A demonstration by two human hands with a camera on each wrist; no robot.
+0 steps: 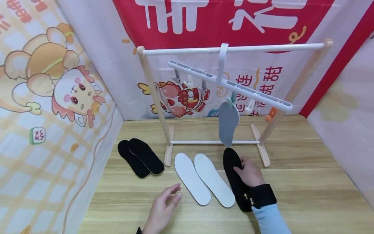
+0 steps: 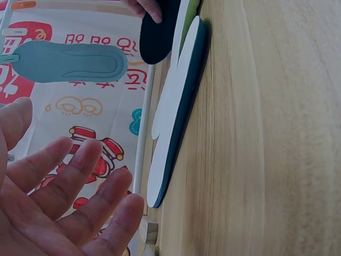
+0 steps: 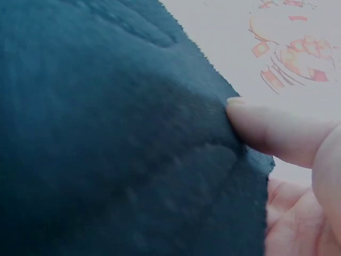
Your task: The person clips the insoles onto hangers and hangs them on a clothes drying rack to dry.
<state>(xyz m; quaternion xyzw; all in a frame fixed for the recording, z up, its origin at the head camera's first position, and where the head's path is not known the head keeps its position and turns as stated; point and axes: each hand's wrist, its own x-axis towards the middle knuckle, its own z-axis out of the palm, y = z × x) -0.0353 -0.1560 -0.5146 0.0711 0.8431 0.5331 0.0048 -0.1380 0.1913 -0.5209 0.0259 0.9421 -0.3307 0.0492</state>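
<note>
Right hand (image 1: 251,172): a black insole (image 1: 234,178) is pinched between thumb and fingers, just right of the white insoles (image 1: 214,180).
Left hand (image 1: 163,206): nothing is held; fingers are relaxed above the tabletop (image 1: 306,182).
Hanger (image 1: 254,93): one grey insole (image 1: 229,125) is suspended.
Step in hand: judged to be pick-up for hanging.
Next move: a free clip, perhaps the orange clip (image 1: 270,115), is likely to be needed.
</note>
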